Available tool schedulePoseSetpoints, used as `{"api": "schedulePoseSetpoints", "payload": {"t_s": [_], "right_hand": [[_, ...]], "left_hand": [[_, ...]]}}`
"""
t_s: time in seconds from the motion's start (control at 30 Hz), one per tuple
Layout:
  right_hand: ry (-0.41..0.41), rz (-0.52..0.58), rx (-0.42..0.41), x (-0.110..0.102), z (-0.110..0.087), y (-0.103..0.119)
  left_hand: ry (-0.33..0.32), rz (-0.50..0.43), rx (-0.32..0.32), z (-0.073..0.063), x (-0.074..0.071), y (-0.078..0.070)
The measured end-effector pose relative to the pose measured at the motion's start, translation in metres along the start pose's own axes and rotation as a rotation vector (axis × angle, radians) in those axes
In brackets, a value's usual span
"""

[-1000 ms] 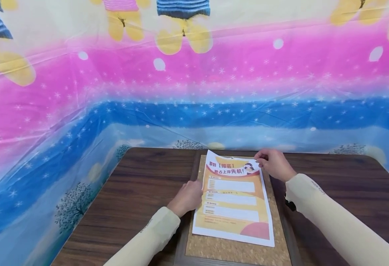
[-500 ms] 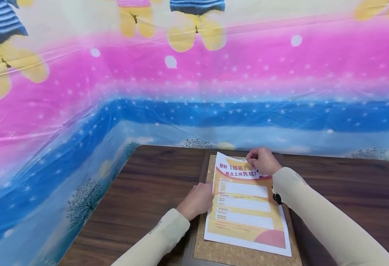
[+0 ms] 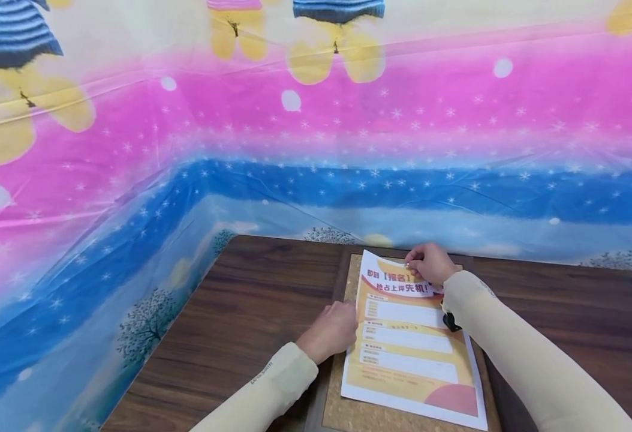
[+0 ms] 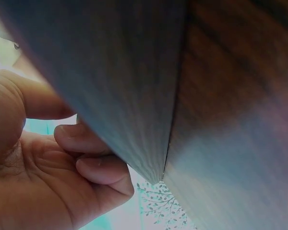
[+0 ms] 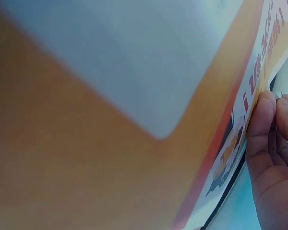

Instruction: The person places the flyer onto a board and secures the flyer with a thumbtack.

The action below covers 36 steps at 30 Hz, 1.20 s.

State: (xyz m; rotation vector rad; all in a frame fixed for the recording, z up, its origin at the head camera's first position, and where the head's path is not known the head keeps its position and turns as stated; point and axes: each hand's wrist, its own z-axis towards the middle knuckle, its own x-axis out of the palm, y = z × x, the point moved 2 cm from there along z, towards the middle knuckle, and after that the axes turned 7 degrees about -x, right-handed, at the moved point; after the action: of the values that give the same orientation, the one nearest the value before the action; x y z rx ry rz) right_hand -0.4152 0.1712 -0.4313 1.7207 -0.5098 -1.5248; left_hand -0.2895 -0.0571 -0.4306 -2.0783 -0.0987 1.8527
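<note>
A yellow and white printed poster (image 3: 402, 336) lies on a framed cork board (image 3: 359, 414), its top left corner curling up. At the poster's left edge, my left hand (image 3: 331, 330) has its fingers bent in and holds the sheet's side. The left wrist view shows the thumb (image 4: 45, 103) and curled fingers, with some tips hidden behind the dark frame (image 4: 129, 96). My right hand (image 3: 432, 264) is over the poster's top edge. Between its thumb and forefinger it pinches a small silvery pin (image 5: 278, 95), right against the paper.
The board lies on a dark wood-grain table (image 3: 273, 288). Behind the table hangs a pink and blue printed cloth (image 3: 316, 138), reaching down along the left side and back edge. The right cuff bears a black object (image 3: 450, 322).
My right hand has moved left from the poster's top right corner toward the middle of its top edge. The left hand stays at the left edge. The whole view has shifted.
</note>
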Motion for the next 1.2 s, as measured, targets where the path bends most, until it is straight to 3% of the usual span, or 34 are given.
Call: {"api": "schedulePoseSetpoints", "payload": {"t_s": [0.4,0.8,1.2], "right_hand": [[0.002,-0.029,0.039,0.005,0.008,-0.002],[-0.035,-0.029,0.154,0.005,0.009,0.003],[-0.061,-0.094,0.137,0.007,0.013,0.005]], "left_hand": [[0.025,-0.026,-0.030,-0.003,-0.001,-0.001],[0.000,-0.023,-0.020,-0.003,-0.001,-0.003],[0.027,-0.026,-0.039,-0.002,-0.002,-0.003]]}}
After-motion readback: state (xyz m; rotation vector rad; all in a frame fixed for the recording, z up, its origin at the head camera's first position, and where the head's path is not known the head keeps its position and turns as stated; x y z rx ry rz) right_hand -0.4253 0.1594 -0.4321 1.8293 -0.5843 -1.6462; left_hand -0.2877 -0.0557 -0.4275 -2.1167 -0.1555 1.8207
